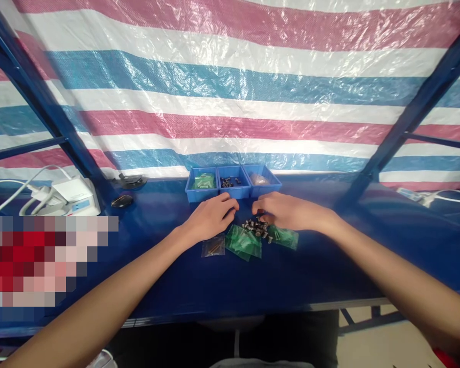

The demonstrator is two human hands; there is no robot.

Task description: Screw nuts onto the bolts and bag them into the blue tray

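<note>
My left hand (213, 215) hovers palm down just behind a clear bag of brass-coloured pins (213, 246), thumb and bent fingers apart, with nothing visible in it. At the pile of small metal screws (256, 226), my right hand (279, 210) has its fingers curled inward; what they hold, if anything, is hidden. Green plastic bags (243, 242) lie in front of the pile. Another green bag (285, 237) with small pieces inside is under the right wrist side.
Behind my hands stand three joined blue bins: one with green bags (204, 181), one with dark screws (230, 182), one with clear bags (259, 179). A white power strip (78, 197) and a black mouse-like object (122, 201) are at left. Blue metal posts (402, 122) flank the table.
</note>
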